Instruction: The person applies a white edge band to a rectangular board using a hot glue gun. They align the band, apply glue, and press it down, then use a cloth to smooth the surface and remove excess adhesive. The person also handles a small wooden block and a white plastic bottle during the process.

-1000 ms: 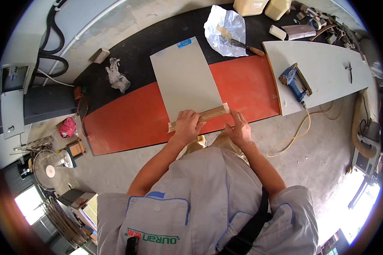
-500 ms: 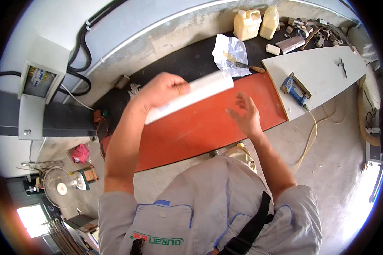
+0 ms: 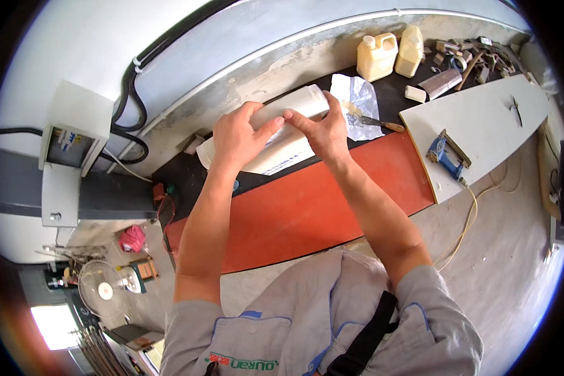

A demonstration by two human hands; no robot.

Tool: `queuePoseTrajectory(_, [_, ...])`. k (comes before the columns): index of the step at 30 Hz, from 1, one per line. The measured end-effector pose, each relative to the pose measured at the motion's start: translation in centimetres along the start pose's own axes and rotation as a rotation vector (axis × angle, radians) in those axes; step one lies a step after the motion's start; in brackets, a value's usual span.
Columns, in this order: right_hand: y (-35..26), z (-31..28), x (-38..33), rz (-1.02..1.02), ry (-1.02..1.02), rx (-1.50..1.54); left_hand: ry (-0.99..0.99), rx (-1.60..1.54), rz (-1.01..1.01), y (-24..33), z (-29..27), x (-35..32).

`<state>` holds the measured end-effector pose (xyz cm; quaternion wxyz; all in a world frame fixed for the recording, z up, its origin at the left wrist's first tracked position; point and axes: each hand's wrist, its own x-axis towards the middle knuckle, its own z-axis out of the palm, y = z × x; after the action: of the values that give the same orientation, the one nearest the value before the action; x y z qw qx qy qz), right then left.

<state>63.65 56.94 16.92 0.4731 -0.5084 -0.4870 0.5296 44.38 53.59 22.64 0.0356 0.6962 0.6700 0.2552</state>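
A white roll of sheet material point(image 3: 297, 102) is held up above the bench, with a loose printed flap point(image 3: 285, 156) hanging below it. My left hand point(image 3: 241, 139) grips the roll's left part, thumb pointing right. Around its right end closes my right hand point(image 3: 323, 130), so the two thumbs nearly meet. Beneath my arms lies a long red-orange panel point(image 3: 294, 203) on the black benchtop point(image 3: 191, 172). Just right of my right hand, a wooden-handled scraper point(image 3: 391, 126) rests on a crumpled clear plastic sheet point(image 3: 358, 94) with a yellowish smear.
A white panel point(image 3: 482, 119) at right carries a blue air stapler point(image 3: 445, 156) with a yellow hose. Two cream jugs point(image 3: 377, 59), a metal cylinder point(image 3: 440, 84) and scrap blocks line the wall. An open grey electrical box point(image 3: 75, 147) and a floor fan point(image 3: 105, 290) are at left.
My right hand, empty and open before, now holds the roll's right end. The roll has moved back off the red panel, and a printed flap now hangs from it.
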Motion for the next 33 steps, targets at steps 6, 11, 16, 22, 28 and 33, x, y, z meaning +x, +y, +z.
queuePoseTrajectory(6, [-1.4, 0.7, -1.1, 0.051, 0.098, 0.141, -0.272, -0.406, -0.3, 0.7, -1.1, 0.6])
queuePoseTrajectory(11, [0.0, -0.2, -0.3, 0.016, 0.131, 0.251, -0.277, -0.441, -0.309, 1.0, -1.0, 0.3])
queuePoseTrajectory(16, [1.6, -2.0, 0.3, -0.047, 0.074, 0.482, -0.234, -0.393, -0.287, 1.2, -1.0, 0.0])
queuePoseTrajectory(22, [3.0, -5.1, -1.5, 0.098, 0.139, 0.517, -0.219, -0.321, -0.289, 1.2, -0.9, -1.0])
queuePoseTrajectory(28, [4.6, -5.5, -3.4, 0.138, 0.05, 0.505, -0.227, -0.402, -0.279, 2.0, -1.2, -1.9])
queuePoseTrajectory(33, [0.6, -5.7, -1.5, -0.137, -0.162, 0.127, -0.409, -0.309, -0.331, 3.6, -2.1, -1.4])
